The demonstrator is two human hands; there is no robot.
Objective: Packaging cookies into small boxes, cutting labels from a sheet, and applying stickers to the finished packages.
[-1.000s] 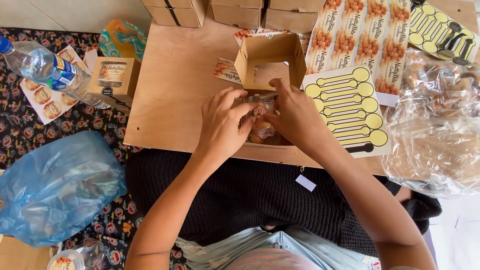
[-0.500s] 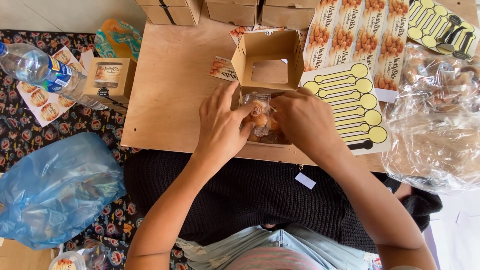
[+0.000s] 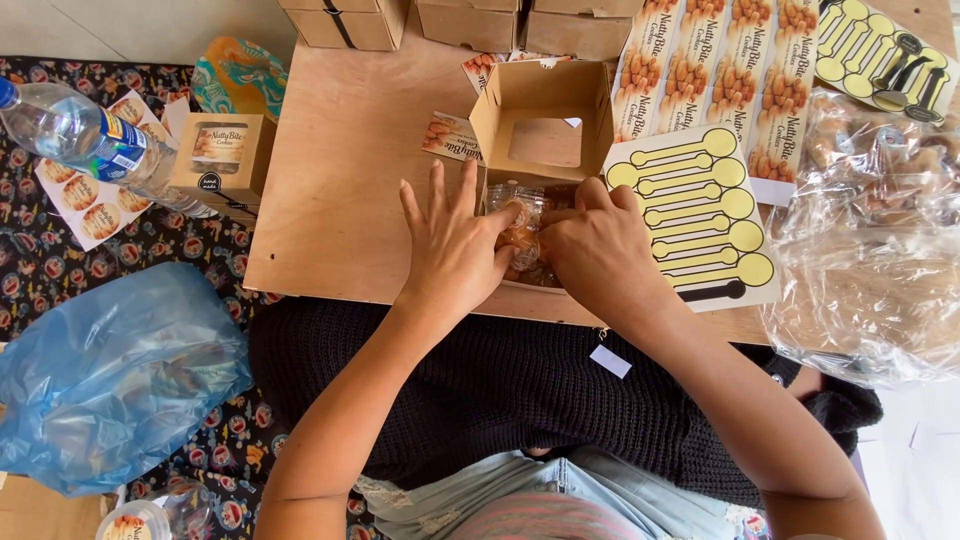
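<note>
Worktop [image 3: 350, 170]: bare matt plywood, smooth. Open box [image 3: 545, 110]: matt brown cardboard with a cut window. Cookie packet [image 3: 522, 225] under both hands: clear glossy crinkled plastic film. Sticker sheet [image 3: 700, 215] at the right edge: smooth, slightly glossy paper. Blue bag [image 3: 110, 380]: thin shiny plastic.

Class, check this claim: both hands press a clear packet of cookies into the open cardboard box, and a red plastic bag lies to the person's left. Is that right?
Not quite. In the head view the plastic bag is blue, not red. The rest holds: the left hand and right hand press the clear packet of cookies into the open cardboard box.
</note>
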